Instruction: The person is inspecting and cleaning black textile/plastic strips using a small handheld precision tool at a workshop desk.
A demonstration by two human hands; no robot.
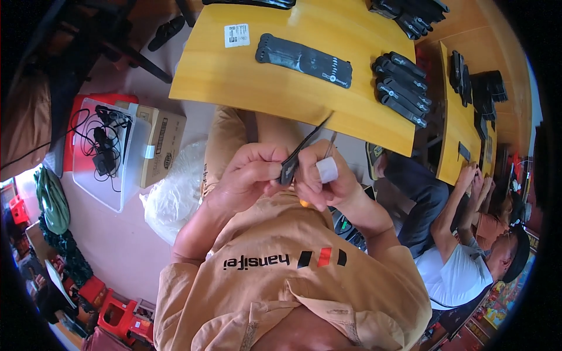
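My left hand (254, 175) pinches a narrow black strap (288, 169) in front of my body, its free end slanting up to the right toward the table edge. Close beside it, my right hand (325, 175) is closed, its fingers touching the strap. White tape wraps one of its fingers. Out of its top pokes the shaft of a thin metal tool (334, 138); an orange end shows under the fist, and the tool's kind is hidden. On the yellow table (222, 76) ahead lies a wide flat black strap (304, 61) with pale printing.
Several folded black straps (401, 88) lie at the table's right, near a white label (236, 35) at left. A clear bin (82, 169) with cables and a cardboard box (161, 146) stand on the floor left, beside a plastic bag (170, 193). Another person (462, 275) works at right.
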